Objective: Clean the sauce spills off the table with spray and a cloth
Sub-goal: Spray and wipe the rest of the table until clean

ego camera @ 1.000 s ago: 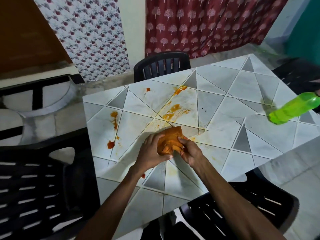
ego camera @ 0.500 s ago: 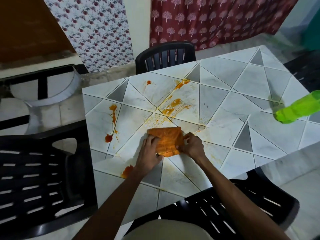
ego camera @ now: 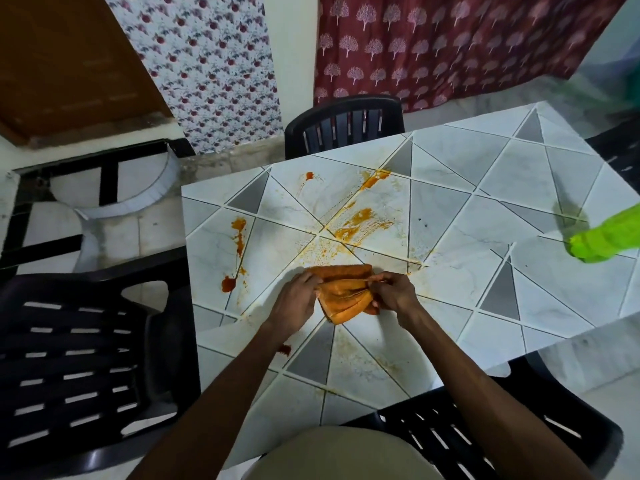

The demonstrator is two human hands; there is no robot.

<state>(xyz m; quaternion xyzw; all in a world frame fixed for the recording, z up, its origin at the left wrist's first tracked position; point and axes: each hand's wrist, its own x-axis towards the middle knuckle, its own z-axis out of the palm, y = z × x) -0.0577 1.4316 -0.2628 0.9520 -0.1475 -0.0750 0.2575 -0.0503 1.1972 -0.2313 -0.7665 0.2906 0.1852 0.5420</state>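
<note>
— Biggest first, what's on your feed?

— I see the table (ego camera: pixel 502 202) filling most of it, tiled in grey triangles. A chair (ego camera: pixel 86 358) stands at its left edge, a far chair (ego camera: pixel 343 123) at the far edge.

— Spray?

— The green bottle (ego camera: pixel 606 239) is at the right edge, blurred and cut by the frame. I can't tell how it lies.

— And the cloth?

— The cloth (ego camera: pixel 346 296) is folded and stained orange, sitting between the table's middle and the near edge. Both hands have it. The left hand (ego camera: pixel 298 303) curls its fingers round the left end, and the right hand (ego camera: pixel 394 292) pinches a fold at the right end.

— Sauce?

— The big smear (ego camera: pixel 360 223) is just beyond the cloth. I've got a streak (ego camera: pixel 238 233) near the left edge, with a red blob (ego camera: pixel 228 284) on its near side. A small spot (ego camera: pixel 309 175) is toward the far edge, and a dab (ego camera: pixel 284 349) shows beside the left forearm.
</note>
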